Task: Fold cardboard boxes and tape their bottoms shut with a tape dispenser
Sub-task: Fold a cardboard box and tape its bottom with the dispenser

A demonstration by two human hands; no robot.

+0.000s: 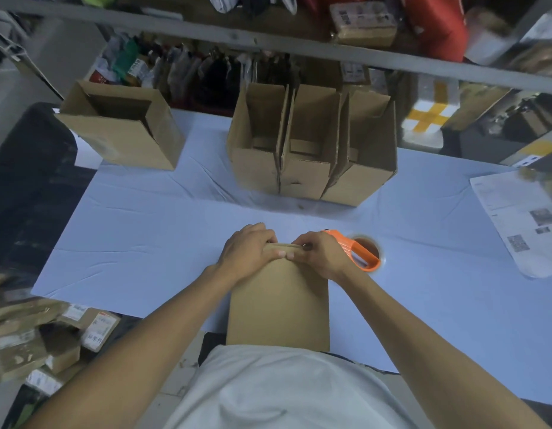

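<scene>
Flat cardboard box (279,300) standing on edge at the near side of the table (144,230), leaning against the torso in a white shirt (281,388). Left hand (248,252) curled over the box's top edge on the left, fingers wrapped across the far side, thumb on the near face. Right hand (319,253) pinching the same top edge on the right, fingertips meeting the left thumb. Orange tape dispenser (363,253) lying on the table just beside and behind the right hand, brown roll showing in it.

Far centre: three erected boxes (312,150) packed side by side, touching, flaps up, interiors open with only their folded bottom flaps visible. Far left: single open box (123,131), tilted, nothing visible inside. Right edge of table: printed paper sheet (516,221). Near left, off the table: heap of labelled parcels (48,339). Beyond the table: shelf rail (299,48) with packaged goods behind and above.
</scene>
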